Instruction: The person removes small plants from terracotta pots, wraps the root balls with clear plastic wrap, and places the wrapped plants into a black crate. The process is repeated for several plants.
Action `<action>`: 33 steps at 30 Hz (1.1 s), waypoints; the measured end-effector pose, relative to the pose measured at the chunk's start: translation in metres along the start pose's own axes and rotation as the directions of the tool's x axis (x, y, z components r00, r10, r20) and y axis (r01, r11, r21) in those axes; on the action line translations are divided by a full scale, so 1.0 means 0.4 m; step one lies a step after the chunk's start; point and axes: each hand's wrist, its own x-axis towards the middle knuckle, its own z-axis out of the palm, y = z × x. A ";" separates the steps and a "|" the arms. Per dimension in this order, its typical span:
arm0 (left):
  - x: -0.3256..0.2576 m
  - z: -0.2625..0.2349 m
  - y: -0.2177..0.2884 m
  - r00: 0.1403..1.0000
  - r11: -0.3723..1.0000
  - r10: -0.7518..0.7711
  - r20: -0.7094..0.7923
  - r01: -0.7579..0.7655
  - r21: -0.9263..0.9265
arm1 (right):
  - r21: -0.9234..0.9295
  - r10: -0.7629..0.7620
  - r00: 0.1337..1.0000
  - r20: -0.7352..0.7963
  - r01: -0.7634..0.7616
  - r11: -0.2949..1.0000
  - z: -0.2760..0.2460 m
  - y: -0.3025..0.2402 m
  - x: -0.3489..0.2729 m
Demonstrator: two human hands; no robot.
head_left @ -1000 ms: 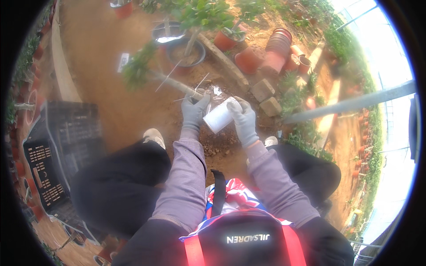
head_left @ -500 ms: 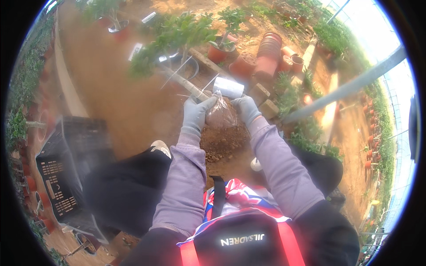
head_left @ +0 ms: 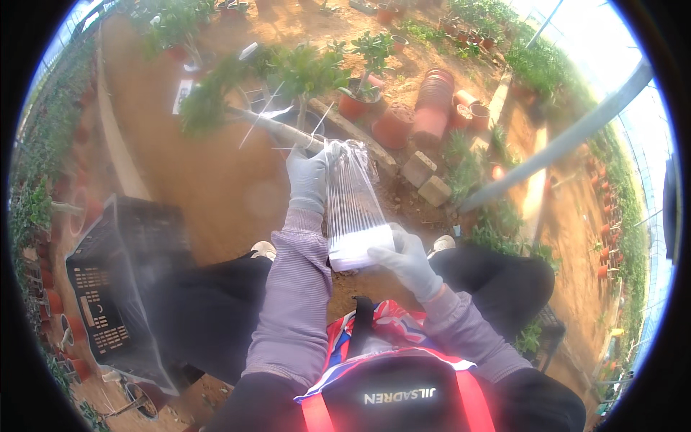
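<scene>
My left hand (head_left: pixel 307 178), in a grey glove, is closed round the lower end of a pale plant stem (head_left: pixel 279 130). The stem slants away to the far left toward blurred green leaves (head_left: pixel 209 104). At that end, clear stretch film (head_left: pixel 354 194) is bunched, and from there it runs taut toward me in a pleated sheet. My right hand (head_left: pixel 409 265), gloved too, grips the right end of the white film roll (head_left: pixel 354 248), nearer my body and lower than the left. Whatever the film covers at the stem's end is hard to make out.
Beyond my hands stand a potted plant (head_left: pixel 353 104), stacked terracotta pots (head_left: pixel 433 101) and bricks (head_left: pixel 419 169). A grey pole (head_left: pixel 561 140) slants in from the right. At my left is a black crate (head_left: pixel 97 302). Rows of pots line both sides.
My right hand has drawn the roll down toward my body, stretching film out from the stem. My left hand has shifted slightly up and left. The soil heap is now mostly hidden.
</scene>
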 end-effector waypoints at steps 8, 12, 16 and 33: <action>-0.048 -0.001 -0.011 0.999 0.973 -0.045 -0.008 0.046 0.226 | 0.610 -0.152 0.980 -0.131 0.200 0.766 -0.062 -0.049 0.234; -0.046 0.002 -0.022 0.963 0.786 0.217 0.162 -0.270 0.557 | 0.313 -0.513 0.848 -0.130 0.526 0.791 -0.052 -0.042 0.229; -0.076 -0.003 0.009 0.913 0.931 -0.076 0.400 -0.078 0.355 | 0.154 -0.647 0.699 -0.305 0.706 0.691 -0.054 -0.053 0.204; -0.077 0.054 0.012 0.940 0.976 0.183 0.288 -0.210 0.064 | 0.157 -0.203 0.979 -0.004 0.201 0.967 -0.020 -0.047 -0.041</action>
